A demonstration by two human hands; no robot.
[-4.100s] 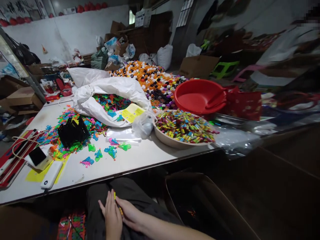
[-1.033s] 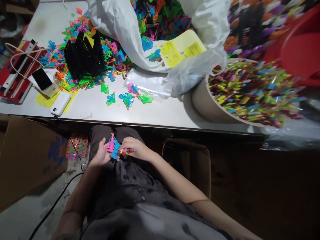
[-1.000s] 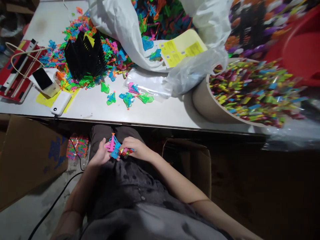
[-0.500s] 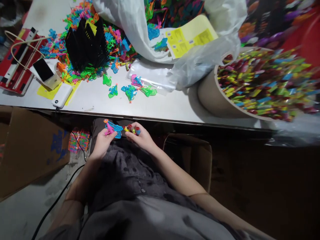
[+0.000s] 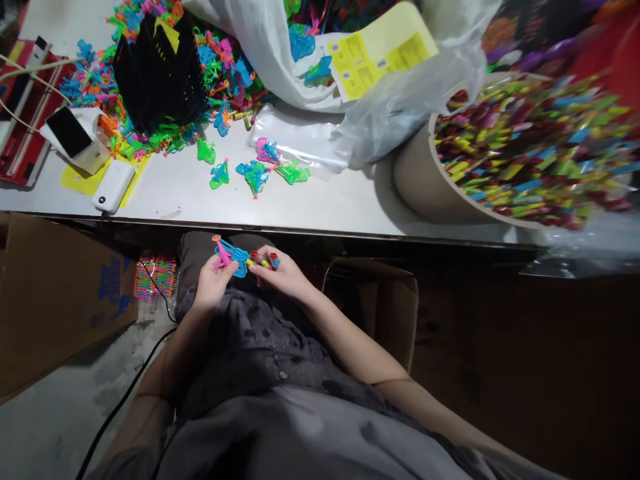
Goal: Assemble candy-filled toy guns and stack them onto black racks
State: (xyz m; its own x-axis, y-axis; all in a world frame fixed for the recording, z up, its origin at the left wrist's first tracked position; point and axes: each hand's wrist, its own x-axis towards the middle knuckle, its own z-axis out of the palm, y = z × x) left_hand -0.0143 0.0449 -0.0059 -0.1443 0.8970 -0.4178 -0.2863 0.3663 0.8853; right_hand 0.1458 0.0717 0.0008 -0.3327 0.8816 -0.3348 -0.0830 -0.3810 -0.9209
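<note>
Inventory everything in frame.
table: 1, white, centre
toy pile: many, mixed, left
loose toys: several, mixed, before pile
basket: 1, black, on pile
sack: 1, white, table back
label sheet: 1, yellow, by sack
tub: 1, beige, right
bags: count unclear, clear, beside tub
pieces: many, mixed, in tub
heap: many, mixed, blurred, top right
device: 1, red, left edge
phone: 1, black, on white box
power bank: 1, white, on yellow paper
cartons: 2, brown, below table
packet: 1, mixed, lower left
held toys: count unclear, pink/blue, left hand
held pieces: several, mixed, right hand
left hand: 1, bare, centre
right hand: 1, bare, centre
</note>
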